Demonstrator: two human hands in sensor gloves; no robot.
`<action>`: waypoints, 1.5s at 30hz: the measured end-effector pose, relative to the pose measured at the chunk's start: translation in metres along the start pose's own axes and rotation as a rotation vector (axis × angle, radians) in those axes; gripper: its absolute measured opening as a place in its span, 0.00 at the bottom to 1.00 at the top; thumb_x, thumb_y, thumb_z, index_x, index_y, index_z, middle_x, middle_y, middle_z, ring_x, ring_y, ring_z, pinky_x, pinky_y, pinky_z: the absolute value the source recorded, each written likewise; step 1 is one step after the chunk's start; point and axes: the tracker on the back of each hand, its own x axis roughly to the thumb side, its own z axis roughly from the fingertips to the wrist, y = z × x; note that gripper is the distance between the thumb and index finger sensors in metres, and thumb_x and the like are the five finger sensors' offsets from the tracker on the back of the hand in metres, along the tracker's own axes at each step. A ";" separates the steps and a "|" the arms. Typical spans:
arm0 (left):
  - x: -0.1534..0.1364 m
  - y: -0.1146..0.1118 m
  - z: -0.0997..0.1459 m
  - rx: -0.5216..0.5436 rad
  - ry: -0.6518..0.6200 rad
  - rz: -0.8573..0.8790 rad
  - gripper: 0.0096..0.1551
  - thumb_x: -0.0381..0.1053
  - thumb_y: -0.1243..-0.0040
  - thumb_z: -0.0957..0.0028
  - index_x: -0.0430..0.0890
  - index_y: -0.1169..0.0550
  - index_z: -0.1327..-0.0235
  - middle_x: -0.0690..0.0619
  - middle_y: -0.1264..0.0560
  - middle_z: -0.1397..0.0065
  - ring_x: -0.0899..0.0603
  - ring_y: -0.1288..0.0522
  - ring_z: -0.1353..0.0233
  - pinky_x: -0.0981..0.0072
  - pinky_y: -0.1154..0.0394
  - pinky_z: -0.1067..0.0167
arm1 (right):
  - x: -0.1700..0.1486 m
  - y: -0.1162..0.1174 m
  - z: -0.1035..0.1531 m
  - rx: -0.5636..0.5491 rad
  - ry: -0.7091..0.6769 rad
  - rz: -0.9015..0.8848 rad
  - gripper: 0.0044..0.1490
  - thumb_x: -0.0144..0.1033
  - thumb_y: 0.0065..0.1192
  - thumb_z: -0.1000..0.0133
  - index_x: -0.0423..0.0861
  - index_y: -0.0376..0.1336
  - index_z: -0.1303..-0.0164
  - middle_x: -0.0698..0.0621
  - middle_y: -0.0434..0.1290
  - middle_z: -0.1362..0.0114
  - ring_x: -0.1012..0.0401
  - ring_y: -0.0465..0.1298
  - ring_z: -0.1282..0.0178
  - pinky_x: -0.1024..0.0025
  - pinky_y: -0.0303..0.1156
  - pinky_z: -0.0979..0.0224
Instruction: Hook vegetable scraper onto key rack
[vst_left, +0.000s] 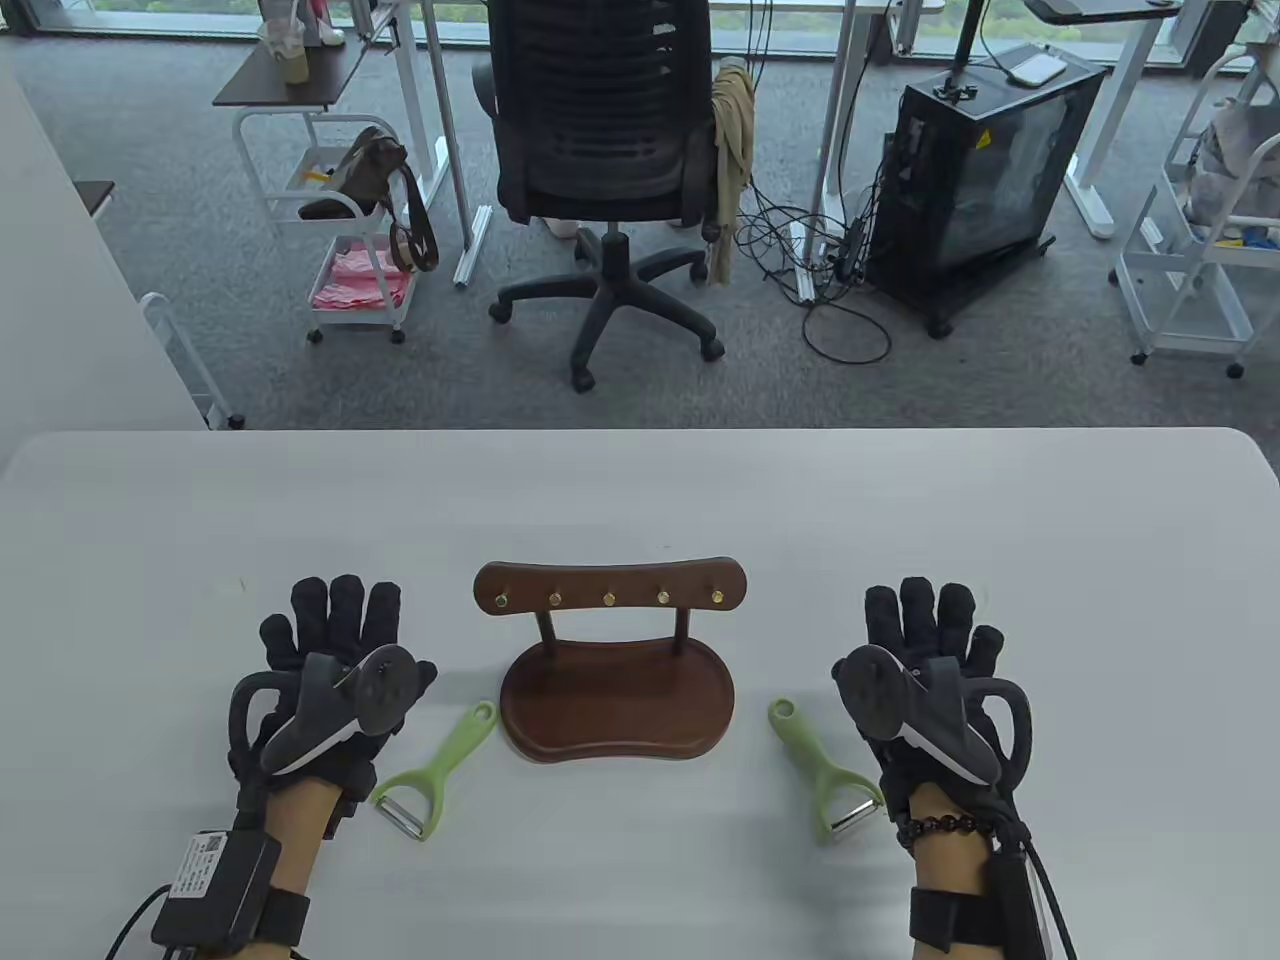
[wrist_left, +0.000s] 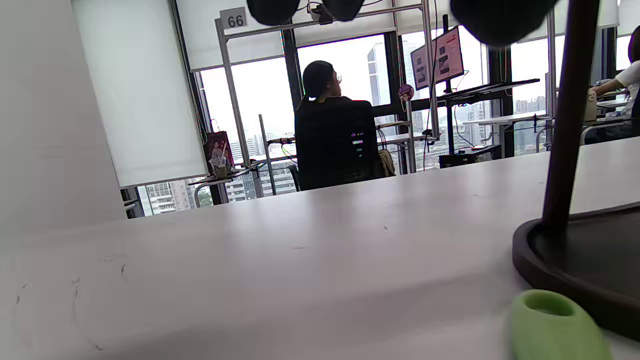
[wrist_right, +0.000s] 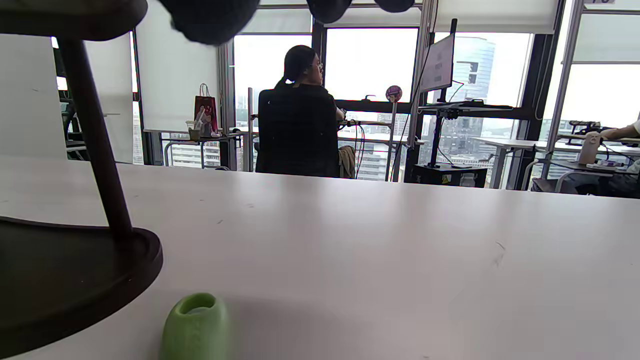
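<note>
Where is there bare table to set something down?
The white table is bare beyond the dark wooden key rack and outside each gloved hand. It is crowded beside the rack, where the two green vegetable scrapers lie.

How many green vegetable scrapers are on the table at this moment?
2. The left scraper lies flat between the left hand and the key rack; the right scraper lies flat between the rack and the right hand. Neither is held; none appears hidden.
</note>
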 end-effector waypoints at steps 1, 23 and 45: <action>0.001 0.000 0.000 -0.002 -0.003 -0.003 0.51 0.68 0.53 0.40 0.42 0.49 0.13 0.30 0.52 0.13 0.18 0.56 0.18 0.17 0.53 0.31 | 0.000 0.000 0.000 0.000 0.001 -0.003 0.50 0.48 0.49 0.37 0.33 0.41 0.14 0.26 0.39 0.14 0.24 0.39 0.20 0.19 0.42 0.27; 0.004 0.002 0.001 0.031 -0.006 0.002 0.50 0.68 0.53 0.41 0.42 0.47 0.14 0.30 0.49 0.13 0.18 0.53 0.17 0.16 0.51 0.31 | 0.000 0.000 0.001 0.007 0.003 -0.037 0.49 0.48 0.50 0.37 0.32 0.42 0.15 0.25 0.41 0.14 0.24 0.42 0.19 0.19 0.44 0.27; 0.008 0.001 0.002 0.031 -0.011 0.001 0.50 0.68 0.53 0.40 0.42 0.47 0.13 0.29 0.49 0.14 0.18 0.52 0.18 0.16 0.51 0.31 | 0.010 0.003 0.001 0.008 -0.016 -0.009 0.50 0.48 0.50 0.37 0.31 0.43 0.15 0.25 0.43 0.15 0.23 0.45 0.19 0.20 0.46 0.27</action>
